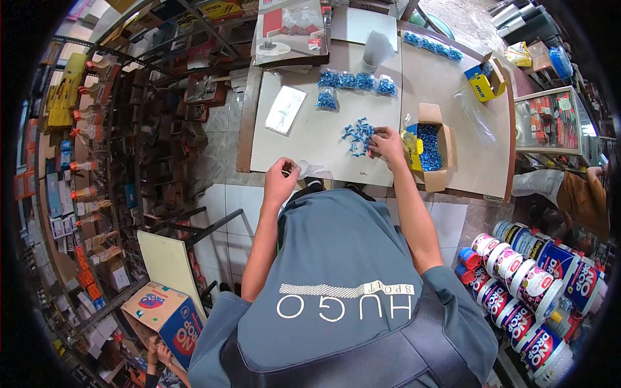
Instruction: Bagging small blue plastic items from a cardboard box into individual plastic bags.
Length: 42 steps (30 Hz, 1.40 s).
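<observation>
My left hand (282, 182) is at the table's front edge, its fingers pinched on a small clear plastic bag (314, 169). My right hand (387, 147) reaches the right side of a loose pile of small blue screws (358, 137). Its fingertips touch the pile, and a bit of red shows beneath them; whether they grip anything is hidden. Just right of that hand stands an open cardboard box (430, 150) full of the same blue screws. Beyond the pile lie several filled clear bags (346, 80) of blue screws, in a row with one nearer me.
A stack of flat clear bags (286, 110) lies on the left of the table (320, 140). A clear plastic roll (371, 58) stands behind the filled bags. More filled bags (432, 46), a second open box (486, 80) and a printed carton (292, 31) are farther back. Paint buckets (526, 281) stand at right.
</observation>
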Available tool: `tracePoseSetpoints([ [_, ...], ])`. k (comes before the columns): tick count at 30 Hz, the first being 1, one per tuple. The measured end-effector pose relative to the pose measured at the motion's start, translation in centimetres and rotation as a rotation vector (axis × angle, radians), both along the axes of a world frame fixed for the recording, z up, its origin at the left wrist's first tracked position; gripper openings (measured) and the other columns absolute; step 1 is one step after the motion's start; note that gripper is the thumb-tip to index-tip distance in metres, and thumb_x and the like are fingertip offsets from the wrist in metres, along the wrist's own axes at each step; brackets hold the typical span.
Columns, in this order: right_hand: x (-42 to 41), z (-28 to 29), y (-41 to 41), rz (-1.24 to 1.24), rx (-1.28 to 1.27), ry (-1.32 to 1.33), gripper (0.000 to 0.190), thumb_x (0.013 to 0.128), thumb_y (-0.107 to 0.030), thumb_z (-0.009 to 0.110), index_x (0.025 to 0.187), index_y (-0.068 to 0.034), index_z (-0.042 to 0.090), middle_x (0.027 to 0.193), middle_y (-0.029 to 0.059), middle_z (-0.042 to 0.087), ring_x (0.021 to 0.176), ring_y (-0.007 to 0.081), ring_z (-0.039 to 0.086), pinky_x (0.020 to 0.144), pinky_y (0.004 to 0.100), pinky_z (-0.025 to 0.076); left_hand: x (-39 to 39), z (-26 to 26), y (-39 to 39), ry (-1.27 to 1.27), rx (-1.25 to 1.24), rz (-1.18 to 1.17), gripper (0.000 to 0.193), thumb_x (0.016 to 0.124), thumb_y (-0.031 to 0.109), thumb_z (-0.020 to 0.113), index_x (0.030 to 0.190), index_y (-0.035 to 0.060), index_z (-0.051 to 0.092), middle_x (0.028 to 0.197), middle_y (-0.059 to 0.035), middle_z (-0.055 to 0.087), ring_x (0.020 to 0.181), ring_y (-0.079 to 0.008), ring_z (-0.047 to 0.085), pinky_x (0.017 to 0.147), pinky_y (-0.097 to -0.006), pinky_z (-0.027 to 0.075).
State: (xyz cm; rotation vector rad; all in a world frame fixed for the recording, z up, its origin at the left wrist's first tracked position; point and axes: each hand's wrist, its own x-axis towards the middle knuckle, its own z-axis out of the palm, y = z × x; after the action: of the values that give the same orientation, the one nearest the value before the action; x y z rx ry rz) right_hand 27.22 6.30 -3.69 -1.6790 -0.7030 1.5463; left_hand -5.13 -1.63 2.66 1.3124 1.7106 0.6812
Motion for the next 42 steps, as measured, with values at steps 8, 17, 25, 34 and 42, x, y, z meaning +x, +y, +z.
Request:
tracePoseSetpoints([
  [8,0.1,1.0,0.0,0.108,-0.013,-0.057,0.028,0.096,-0.002,0.061,0.122,0.007,0.058,0.103,0.0185,0.069,0.084,0.0233,0.072,0.061,0.0336,0.062,-0.1,-0.3,-0.4,-0.024,0.001,0.014,0.019,0.087,0.017,0.073,0.094,0.0006,0.067,0.081,-0.0066,0.068,0.076,-0.0129,0.064,0.072,-0.0291,0.052],
  [17,3.9,5.3,-0.8,-0.236,0.429,-0.380,0.021,0.094,-0.005,0.060,0.110,0.001,0.071,0.095,0.0142,0.074,0.082,0.0192,0.073,0.071,0.0296,0.057,-0.1,-0.1,-0.2,-0.016,-0.013,0.026,0.021,0.087,0.019,0.073,0.094,0.0006,0.066,0.081,-0.0066,0.068,0.077,-0.0129,0.063,0.072,-0.0293,0.052],
  [25,12.5,4.1,-3.8,0.268,0.079,-1.085,0.043,0.086,-0.009,0.061,0.129,-0.003,0.066,0.122,0.0224,0.069,0.115,0.0353,0.066,0.102,0.0400,0.049,0.2,-0.7,-0.1,-0.019,0.019,-0.013,0.018,0.086,0.016,0.071,0.094,0.0002,0.066,0.080,-0.0095,0.070,0.072,-0.0170,0.065,0.069,-0.0319,0.052],
  [34,13.0,5.6,-2.7,0.378,0.054,-1.031,0.036,0.078,-0.011,0.072,0.114,-0.006,0.070,0.105,0.0244,0.071,0.103,0.0408,0.068,0.089,0.0454,0.053,0.9,-0.4,0.6,-0.025,0.062,-0.038,0.018,0.086,0.015,0.072,0.094,-0.0002,0.066,0.080,-0.0097,0.070,0.072,-0.0170,0.065,0.069,-0.0315,0.052],
  [42,14.4,5.4,-3.3,0.220,0.111,-0.836,0.024,0.078,-0.011,0.076,0.100,-0.002,0.073,0.086,0.0143,0.074,0.078,0.0225,0.072,0.071,0.0357,0.056,0.8,-0.6,0.4,-0.046,0.047,-0.004,0.017,0.087,0.015,0.071,0.093,-0.0004,0.065,0.078,-0.0088,0.069,0.069,-0.0156,0.065,0.066,-0.0312,0.052],
])
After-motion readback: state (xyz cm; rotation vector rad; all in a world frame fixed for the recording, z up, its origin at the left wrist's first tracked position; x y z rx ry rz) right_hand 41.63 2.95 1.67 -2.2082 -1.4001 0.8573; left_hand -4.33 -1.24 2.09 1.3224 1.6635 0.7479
